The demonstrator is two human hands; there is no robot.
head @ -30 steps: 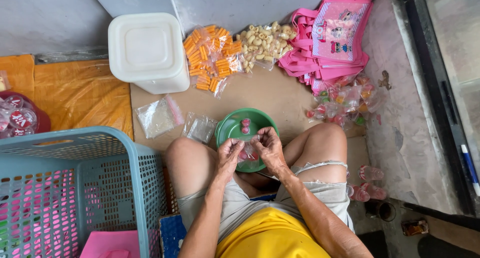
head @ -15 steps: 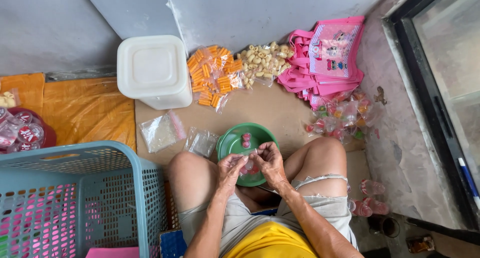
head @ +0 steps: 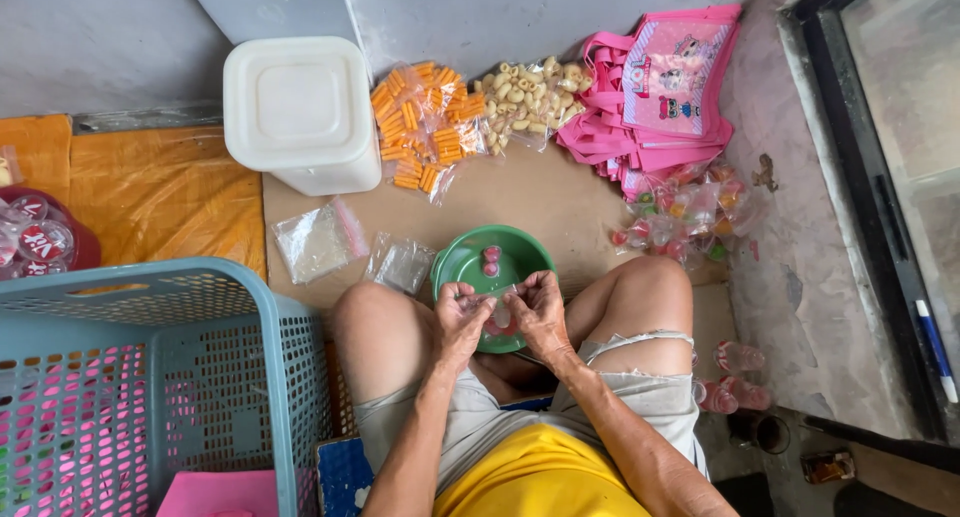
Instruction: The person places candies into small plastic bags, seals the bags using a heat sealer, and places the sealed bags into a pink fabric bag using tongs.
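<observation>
I sit cross-legged on brown cardboard (head: 520, 192). My left hand (head: 462, 315) and my right hand (head: 538, 307) meet over a green plastic bowl (head: 462, 262) between my knees. Together they pinch a small clear plastic bag (head: 500, 312) with something pink inside it. A few small pink sweets (head: 491, 260) lie in the bowl beyond my fingers. Both hands have their fingers closed on the bag's edges.
A blue basket (head: 270, 377) with pink items stands at my left. Ahead are a white lidded tub (head: 300, 112), bags of orange snacks (head: 425, 127) and pale snacks (head: 525, 97), pink tote bags (head: 670, 87), jelly cups (head: 685, 217), and clear bags (head: 315, 242).
The view has shifted slightly. My hands stay together over the bowl, working the small bag; nothing else has moved.
</observation>
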